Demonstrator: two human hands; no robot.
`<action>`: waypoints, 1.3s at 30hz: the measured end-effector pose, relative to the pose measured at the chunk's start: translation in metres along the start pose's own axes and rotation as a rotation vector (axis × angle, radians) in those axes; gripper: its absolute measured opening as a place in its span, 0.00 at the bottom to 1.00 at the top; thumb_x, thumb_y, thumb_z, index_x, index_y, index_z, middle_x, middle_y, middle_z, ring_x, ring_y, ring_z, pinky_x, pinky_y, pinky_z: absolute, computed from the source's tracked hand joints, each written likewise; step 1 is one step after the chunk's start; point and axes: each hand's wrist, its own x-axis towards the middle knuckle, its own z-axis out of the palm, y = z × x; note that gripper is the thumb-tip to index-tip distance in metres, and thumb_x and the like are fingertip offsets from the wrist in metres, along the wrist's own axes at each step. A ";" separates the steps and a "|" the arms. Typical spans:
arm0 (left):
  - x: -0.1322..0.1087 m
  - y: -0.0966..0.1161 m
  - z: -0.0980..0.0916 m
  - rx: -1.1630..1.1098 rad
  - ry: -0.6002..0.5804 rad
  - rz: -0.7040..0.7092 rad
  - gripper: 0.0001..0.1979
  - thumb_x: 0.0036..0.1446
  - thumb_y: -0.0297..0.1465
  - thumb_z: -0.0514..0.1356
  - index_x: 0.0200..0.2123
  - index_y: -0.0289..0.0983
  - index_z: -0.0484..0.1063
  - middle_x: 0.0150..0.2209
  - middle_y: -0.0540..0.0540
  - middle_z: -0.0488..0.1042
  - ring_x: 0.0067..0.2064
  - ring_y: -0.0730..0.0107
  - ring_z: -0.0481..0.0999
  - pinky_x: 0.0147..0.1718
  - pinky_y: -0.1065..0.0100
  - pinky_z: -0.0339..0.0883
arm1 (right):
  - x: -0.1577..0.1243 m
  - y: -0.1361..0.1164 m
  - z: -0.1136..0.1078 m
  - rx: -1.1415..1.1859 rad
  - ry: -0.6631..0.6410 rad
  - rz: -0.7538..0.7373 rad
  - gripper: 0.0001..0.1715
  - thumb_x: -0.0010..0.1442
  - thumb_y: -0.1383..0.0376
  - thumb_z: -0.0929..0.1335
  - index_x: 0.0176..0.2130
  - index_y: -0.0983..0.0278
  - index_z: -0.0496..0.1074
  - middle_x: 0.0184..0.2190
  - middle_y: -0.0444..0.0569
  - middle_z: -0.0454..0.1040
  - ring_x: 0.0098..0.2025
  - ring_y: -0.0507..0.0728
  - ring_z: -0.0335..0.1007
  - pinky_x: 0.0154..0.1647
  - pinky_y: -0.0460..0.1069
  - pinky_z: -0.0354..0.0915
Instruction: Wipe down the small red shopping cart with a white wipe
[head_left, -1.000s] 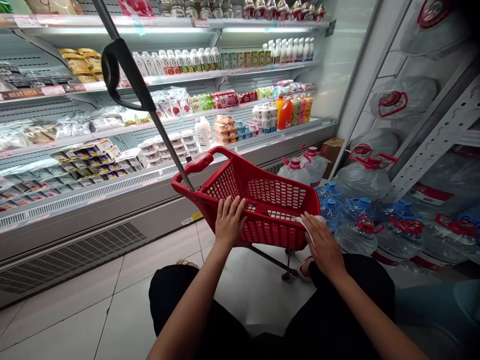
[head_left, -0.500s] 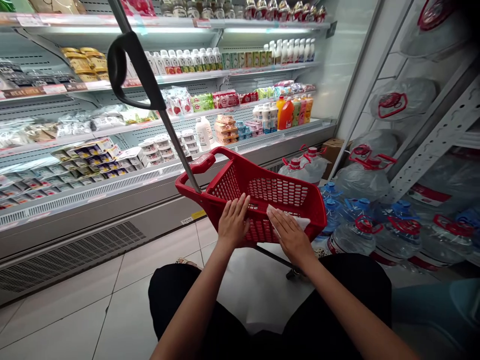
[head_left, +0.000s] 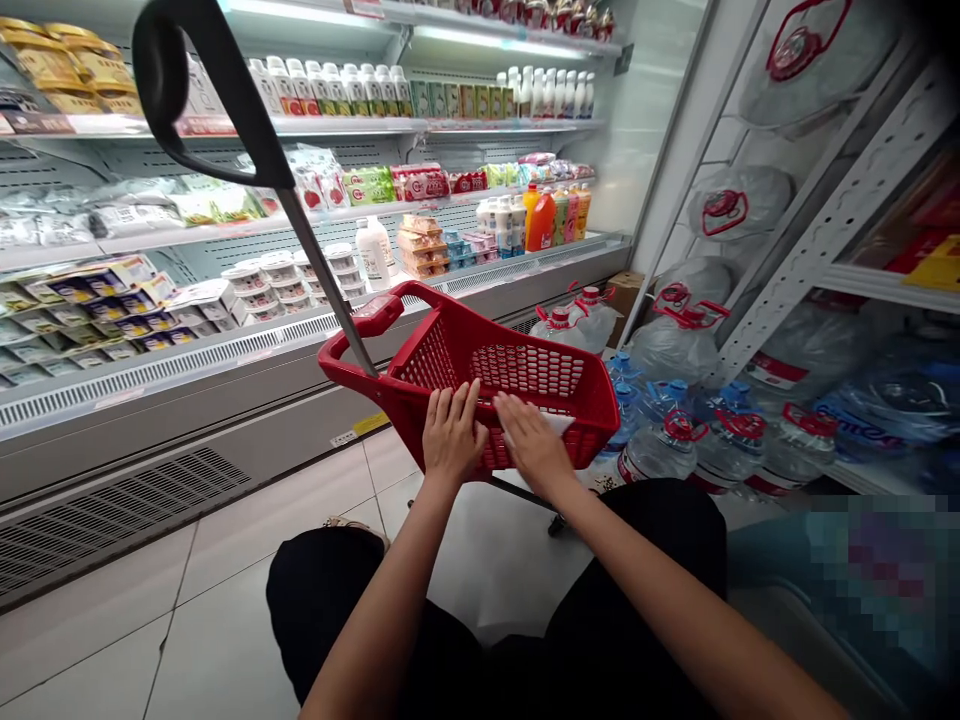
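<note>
A red wheeled shopping basket (head_left: pixel 420 335) with slotted plastic walls stands before my knees. From its left end rises a long metal pole with a black pull handle (head_left: pixel 274 150). My left hand (head_left: pixel 452 432) grips the near rim, fingers hooked over the top and thumb on the outer side. To the right, my right hand (head_left: pixel 534 445) lies with fingers long and close together on the same rim. Under it is a white wipe (head_left: pixel 559 424), pressed to the basket wall; a corner sticks out to the right. The wipe is mostly hidden by the palm.
A chilled display case (head_left: pixel 285 375) with dairy goods and drinks runs along the left and back. Large water bottles (head_left: pixel 660 445) with red or blue caps crowd the right, beside a white perforated shelf post (head_left: pixel 802 235). A cardboard box (head_left: pixel 624 295) sits behind them.
My right hand has slid left along the rim, nearer my left hand, with the wipe under it. The view has turned right, bringing more of the right-hand shelf into sight.
</note>
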 end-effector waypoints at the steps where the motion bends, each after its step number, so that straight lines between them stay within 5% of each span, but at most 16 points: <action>1: -0.001 -0.002 0.000 -0.004 0.009 0.003 0.39 0.64 0.28 0.54 0.77 0.39 0.49 0.70 0.44 0.66 0.69 0.50 0.65 0.74 0.47 0.48 | 0.015 -0.014 0.006 0.021 -0.012 -0.025 0.40 0.73 0.68 0.56 0.78 0.66 0.40 0.77 0.52 0.49 0.78 0.60 0.44 0.78 0.60 0.47; 5: 0.002 -0.015 -0.006 -0.020 0.031 0.024 0.41 0.63 0.22 0.48 0.77 0.34 0.40 0.73 0.41 0.61 0.69 0.59 0.67 0.72 0.54 0.54 | 0.038 -0.038 0.016 0.076 0.015 -0.050 0.39 0.71 0.71 0.56 0.77 0.69 0.46 0.76 0.52 0.51 0.77 0.59 0.46 0.78 0.59 0.47; 10: 0.018 -0.048 -0.031 0.025 0.021 0.098 0.28 0.66 0.28 0.52 0.69 0.39 0.64 0.74 0.43 0.60 0.71 0.53 0.63 0.73 0.48 0.51 | -0.013 0.005 0.003 0.008 0.049 -0.007 0.43 0.70 0.73 0.56 0.78 0.61 0.39 0.77 0.48 0.51 0.77 0.59 0.45 0.78 0.61 0.47; 14: 0.025 -0.062 -0.038 0.079 0.055 0.029 0.18 0.68 0.33 0.53 0.56 0.38 0.76 0.56 0.39 0.78 0.64 0.48 0.70 0.73 0.42 0.47 | -0.059 0.045 -0.010 -0.042 0.082 0.124 0.44 0.70 0.72 0.56 0.78 0.57 0.36 0.77 0.47 0.51 0.77 0.60 0.46 0.77 0.64 0.47; 17: 0.025 -0.059 -0.033 0.095 0.060 -0.008 0.15 0.68 0.33 0.53 0.49 0.38 0.78 0.45 0.40 0.80 0.57 0.49 0.73 0.71 0.44 0.51 | -0.069 0.053 -0.012 -0.050 0.123 0.194 0.43 0.71 0.70 0.56 0.78 0.57 0.36 0.76 0.47 0.53 0.77 0.60 0.47 0.77 0.65 0.48; 20: 0.024 -0.053 -0.029 0.084 0.081 -0.020 0.17 0.66 0.32 0.53 0.53 0.35 0.75 0.47 0.39 0.80 0.55 0.50 0.73 0.70 0.47 0.52 | -0.050 0.038 -0.006 -0.028 0.137 0.170 0.43 0.71 0.70 0.56 0.78 0.60 0.38 0.75 0.49 0.55 0.76 0.60 0.48 0.77 0.64 0.46; 24: 0.025 -0.051 -0.032 0.034 0.065 -0.038 0.23 0.64 0.31 0.54 0.60 0.32 0.70 0.55 0.37 0.78 0.58 0.50 0.72 0.70 0.49 0.53 | 0.011 -0.016 0.008 0.097 0.078 -0.006 0.44 0.68 0.71 0.58 0.78 0.65 0.41 0.76 0.52 0.54 0.76 0.61 0.48 0.77 0.63 0.47; 30: 0.023 -0.056 -0.036 -0.052 0.042 -0.052 0.30 0.63 0.29 0.50 0.68 0.29 0.60 0.65 0.34 0.72 0.64 0.53 0.71 0.69 0.50 0.55 | 0.082 -0.076 0.022 0.318 0.091 -0.069 0.34 0.71 0.69 0.57 0.73 0.69 0.59 0.71 0.55 0.64 0.73 0.60 0.57 0.76 0.60 0.52; 33: 0.020 -0.057 -0.036 -0.049 0.049 -0.040 0.31 0.63 0.28 0.50 0.69 0.28 0.60 0.67 0.34 0.69 0.66 0.53 0.70 0.70 0.51 0.54 | 0.066 -0.061 0.020 0.290 0.099 -0.094 0.36 0.69 0.70 0.58 0.74 0.66 0.56 0.71 0.54 0.64 0.73 0.60 0.57 0.75 0.61 0.53; 39: 0.015 -0.053 -0.034 -0.030 0.040 -0.047 0.31 0.63 0.27 0.51 0.69 0.31 0.61 0.69 0.35 0.66 0.68 0.54 0.67 0.72 0.51 0.49 | -0.017 0.006 -0.001 0.031 0.105 -0.017 0.45 0.67 0.73 0.58 0.78 0.60 0.42 0.74 0.50 0.58 0.75 0.60 0.51 0.76 0.62 0.50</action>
